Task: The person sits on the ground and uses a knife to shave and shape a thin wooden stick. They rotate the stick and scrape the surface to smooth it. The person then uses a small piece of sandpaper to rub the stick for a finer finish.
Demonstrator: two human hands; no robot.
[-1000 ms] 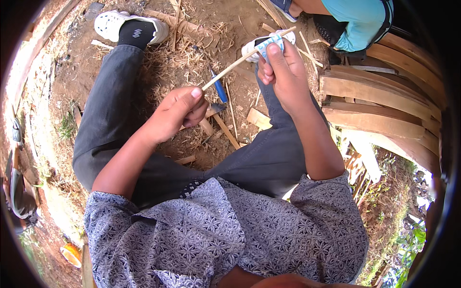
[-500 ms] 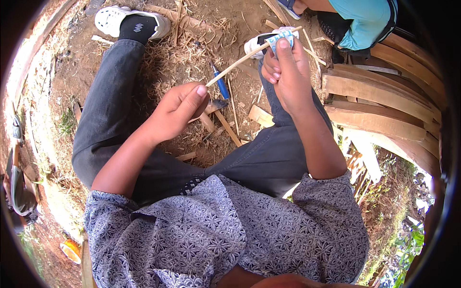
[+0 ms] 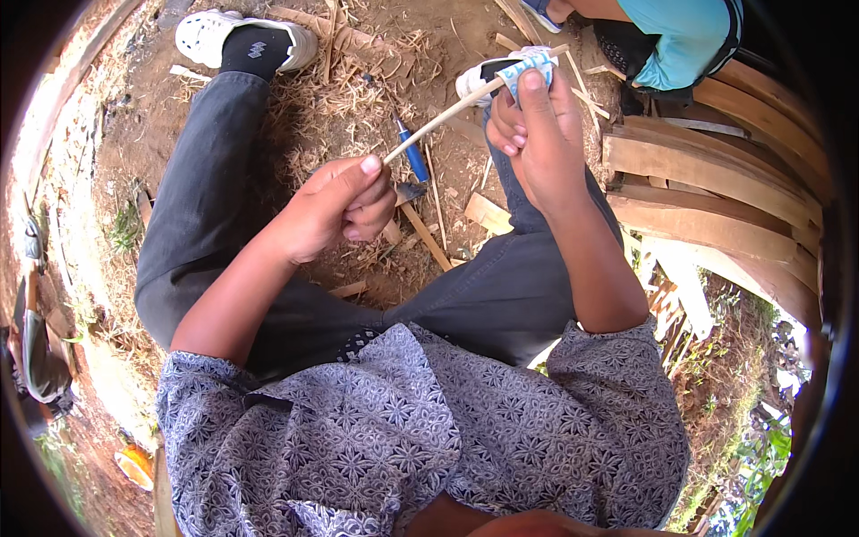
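A thin, pale wooden stick (image 3: 447, 114) slants up to the right between my hands, slightly bowed. My left hand (image 3: 333, 208) is closed on its lower end, thumb on top and the other fingers curled. Near the upper end, a blue-and-white printed piece of sheet (image 3: 524, 73) is folded around the stick. My right hand (image 3: 544, 143) pinches this sheet and the stick inside it, its thumb pressed on top. The stick's tip pokes out past the sheet. What the sheet is made of I cannot tell.
On the shaving-strewn ground between my legs lie a blue-handled tool (image 3: 412, 157) and several wood offcuts (image 3: 488, 215). Curved planks (image 3: 707, 166) are stacked at the right. Another person in turquoise clothing (image 3: 680, 40) is at the upper right. An orange object (image 3: 134, 467) lies at lower left.
My left hand has rolled, so its curled fingers now show under the thumb. The stick bows a little more. My right hand and the sheet have barely shifted.
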